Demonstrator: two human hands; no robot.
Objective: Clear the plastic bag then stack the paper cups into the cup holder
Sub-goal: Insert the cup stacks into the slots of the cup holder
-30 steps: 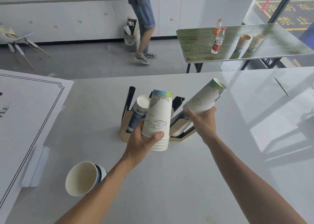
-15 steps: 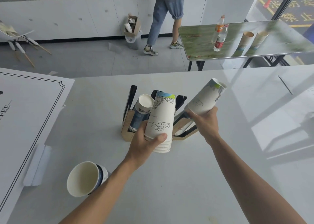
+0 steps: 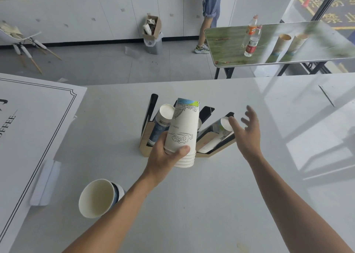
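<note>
Spreading under everything is the white counter [image 3: 192, 204], with a large printed sign [image 3: 28, 137] along its left side. Near the counter's middle sits the wooden cup holder [image 3: 147, 137], black dividers fanning upward; one slot holds blue paper cups [image 3: 160, 126], and the rightmost slot holds a slanted white stack [image 3: 215, 141]. The left hand [image 3: 165, 156] grips an inverted stack of white printed paper cups [image 3: 182, 131] near its rims, thumb across the front, just in front of the holder. The right hand [image 3: 247, 131] holds nothing, fingers spread, just beside the slanted stack's end. A loose nested stack of cups [image 3: 99, 197] lies on its side near the left forearm. Such cups look light and thin-walled, so a hard squeeze would likely crush them; holding low by the stiffer rolled rims seems safest, since nested cups may slip apart.
</note>
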